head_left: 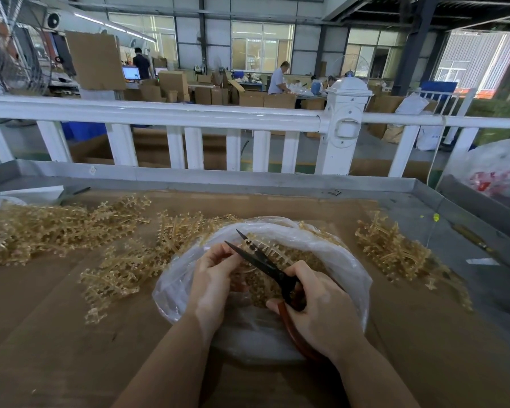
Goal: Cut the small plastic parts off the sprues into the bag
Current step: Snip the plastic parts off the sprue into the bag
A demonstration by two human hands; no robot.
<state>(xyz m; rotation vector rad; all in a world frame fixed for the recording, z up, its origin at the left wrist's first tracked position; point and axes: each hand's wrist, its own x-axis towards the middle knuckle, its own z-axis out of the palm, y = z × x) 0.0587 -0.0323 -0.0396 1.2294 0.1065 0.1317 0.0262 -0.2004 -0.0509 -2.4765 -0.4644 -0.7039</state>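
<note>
Cutting step in hand: one amber sprue (265,248) held over the open clear bag (345,260), pinched by the left hand (211,285). Right hand (321,307) grips the red-handled scissors (265,265), blades parted around a branch. Loose cut parts (306,265) lie inside the bag. Uncut sprue heaps (56,228) sit left, a smaller pile (395,248) right, on the cardboard-covered table (56,334). Next move, as judged: closing blades at the part's neck so it drops inside.

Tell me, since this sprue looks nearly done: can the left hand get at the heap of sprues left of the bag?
Probably yes. The heap of sprues lies uncovered on the cardboard beside the bag, but the left hand must first let go of the sprue it holds.
</note>
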